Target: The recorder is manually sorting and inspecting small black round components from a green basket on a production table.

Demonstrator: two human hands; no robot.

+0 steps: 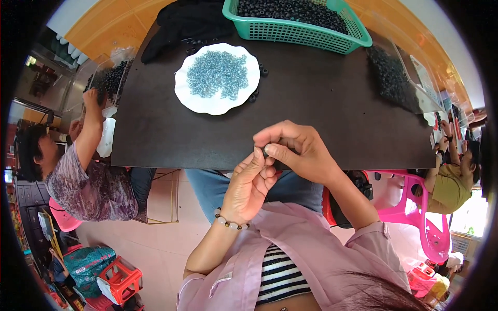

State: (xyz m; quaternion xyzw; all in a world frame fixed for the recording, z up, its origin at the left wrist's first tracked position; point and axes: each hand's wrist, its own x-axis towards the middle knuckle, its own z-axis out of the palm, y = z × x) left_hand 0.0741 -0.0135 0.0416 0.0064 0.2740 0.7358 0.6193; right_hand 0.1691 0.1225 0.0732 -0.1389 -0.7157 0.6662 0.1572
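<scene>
The right hand (298, 150) pinches a small dark round bead (266, 151) between thumb and first finger. The grip is shut tight on it, with only a bit of the bead showing. The left hand (249, 184) comes up from below, and its fingertips are pinched together right against the bead. It may hold something very thin there, like a thread or a tiny bead, but it is too small to tell. Both hands meet just over the near edge of the dark brown flat desk (321, 103).

Farther out on the desk sits a white plate with a wavy rim (182, 90). It holds a heap of tiny pale blue see-through beads (217, 74). A few loose black beads (255, 95) lie just beside the plate. At the far edge stands a green plastic basket with slotted sides (301, 32), full of dark beads. A black cloth (181, 23) lies to its left, and a clear plastic bag of dark beads (394, 78) lies to its right.

I think the work has a long way to go. The basket is still full and the blue heap is big. No finished pieces show anywhere on the desk.

Another person in a purple patterned top (88, 181) sits on the left and reaches into a bag of dark beads.
</scene>
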